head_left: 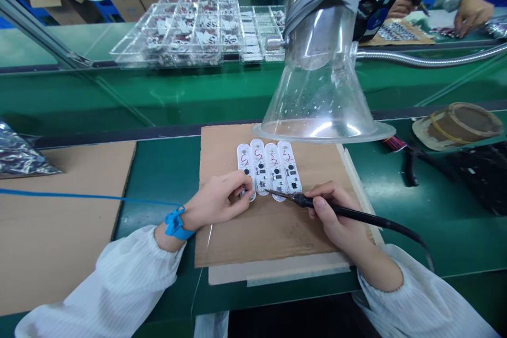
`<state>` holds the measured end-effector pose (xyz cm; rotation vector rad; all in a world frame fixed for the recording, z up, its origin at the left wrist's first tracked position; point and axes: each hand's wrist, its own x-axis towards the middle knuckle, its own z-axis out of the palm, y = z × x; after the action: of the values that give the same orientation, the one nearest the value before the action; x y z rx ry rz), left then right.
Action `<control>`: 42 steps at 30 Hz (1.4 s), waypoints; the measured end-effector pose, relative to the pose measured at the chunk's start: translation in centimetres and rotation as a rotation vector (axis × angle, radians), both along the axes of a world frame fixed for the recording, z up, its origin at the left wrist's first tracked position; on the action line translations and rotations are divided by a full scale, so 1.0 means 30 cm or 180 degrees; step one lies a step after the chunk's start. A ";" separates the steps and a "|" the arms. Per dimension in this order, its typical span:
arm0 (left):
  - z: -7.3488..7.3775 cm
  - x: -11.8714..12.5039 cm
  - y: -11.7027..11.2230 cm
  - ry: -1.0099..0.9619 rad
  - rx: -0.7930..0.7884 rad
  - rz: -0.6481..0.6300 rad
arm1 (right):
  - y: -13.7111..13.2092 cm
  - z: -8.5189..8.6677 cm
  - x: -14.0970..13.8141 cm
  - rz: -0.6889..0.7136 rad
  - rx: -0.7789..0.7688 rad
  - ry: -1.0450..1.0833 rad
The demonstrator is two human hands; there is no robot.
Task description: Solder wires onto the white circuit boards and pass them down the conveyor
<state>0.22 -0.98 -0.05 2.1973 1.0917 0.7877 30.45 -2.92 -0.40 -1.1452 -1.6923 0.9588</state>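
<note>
Several long white circuit boards with rounded ends, red wires and black chips lie side by side on a cardboard sheet. My right hand grips a black soldering iron. Its metal tip reaches the lower end of the boards, near the second from the left; whether it touches is too small to tell. My left hand, with a blue wrist strap, rests over the lower end of the leftmost board, fingers pinched. A thin solder wire trails from beneath this hand toward the table edge.
A clear fume-extractor hood hangs just beyond the boards. Clear compartment trays stand on the back ledge, where a co-worker's hands handle parts. At right lie a brown round container and a bundle of wires.
</note>
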 end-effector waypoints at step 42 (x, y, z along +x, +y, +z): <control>0.011 -0.109 -0.009 -0.0161 -0.0406 0.0038 | -0.022 -0.040 -0.038 0.0162 -0.0414 0.0339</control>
<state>-3.04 -1.25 0.28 2.0559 1.1003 0.7536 29.30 -3.57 -1.60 -1.1188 -1.5995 1.1559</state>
